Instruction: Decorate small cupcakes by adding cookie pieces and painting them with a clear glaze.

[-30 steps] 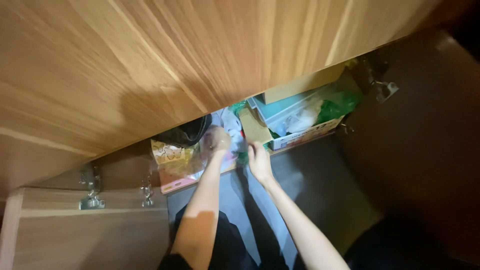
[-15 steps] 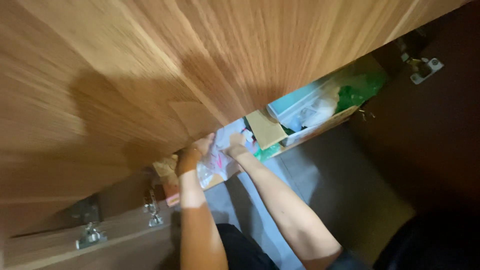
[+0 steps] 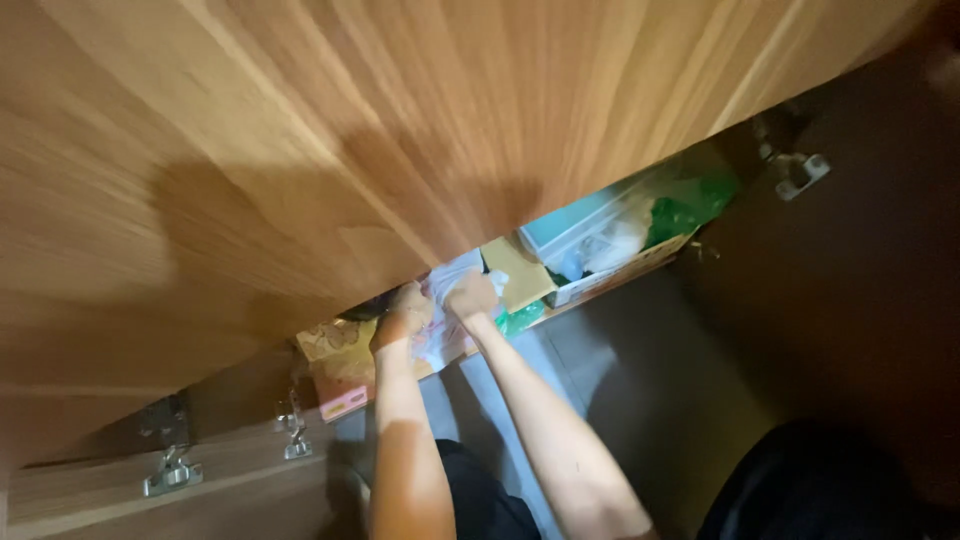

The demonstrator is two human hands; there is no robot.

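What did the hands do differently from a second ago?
A second ago the left hand and right hand were apart, each at the shelf's things. Now they have come together and both grip the white plastic bag at the cupboard's edge. The view has swung, so the wooden top hides more. The yellow box and the cardboard box of packets stayed put.

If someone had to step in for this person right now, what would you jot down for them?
Left hand: closed on the edge of a white plastic bag, low in the open cabinet.
Right hand: gripping the same bag from the other side.
The bag sits between a yellow box on the left and a cardboard box with a green bag on the right.
Done: both hands have hold of the bag.
Left: the bag is not yet out of the cabinet.
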